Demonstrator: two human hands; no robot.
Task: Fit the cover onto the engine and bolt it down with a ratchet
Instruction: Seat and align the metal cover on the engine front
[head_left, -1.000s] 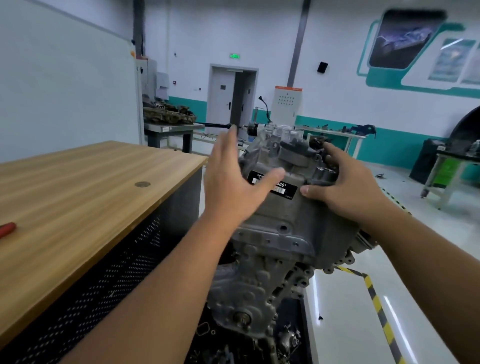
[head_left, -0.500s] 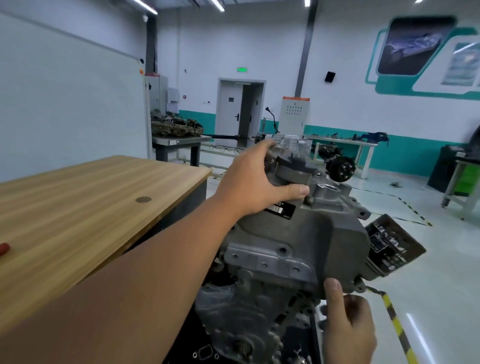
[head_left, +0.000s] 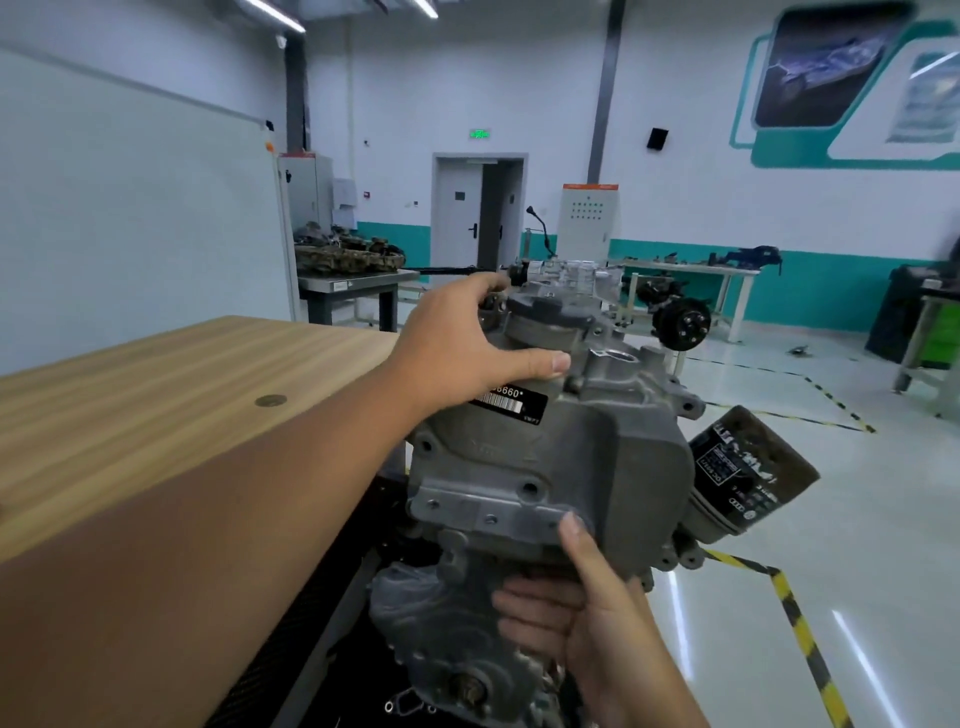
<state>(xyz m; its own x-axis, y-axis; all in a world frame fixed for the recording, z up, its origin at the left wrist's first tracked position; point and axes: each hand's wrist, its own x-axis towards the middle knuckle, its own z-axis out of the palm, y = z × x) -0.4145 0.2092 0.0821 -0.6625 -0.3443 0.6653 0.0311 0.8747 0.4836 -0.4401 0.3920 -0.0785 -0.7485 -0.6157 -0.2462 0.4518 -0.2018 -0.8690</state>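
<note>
Both hands clamp cover: left hand top, right hand bottom; wooden bench left, glossy floor.

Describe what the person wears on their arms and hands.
Nothing: the left hand and right hand are bare, with no gloves, rings or watch visible. Both forearms are bare as far as the frame shows; no sleeve is in view. Fingernails are short.

The left arm reaches in from eight o'clock toward the centre, bare forearm stretched long; the left hand sits at about twelve o'clock, palm down, fingers curled over the top of the cover, thumb laid flat pointing to three o'clock; the right hand rises from five o'clock, fingers hooked under the cover's lower edge, thumb pressed up against its face.
</note>
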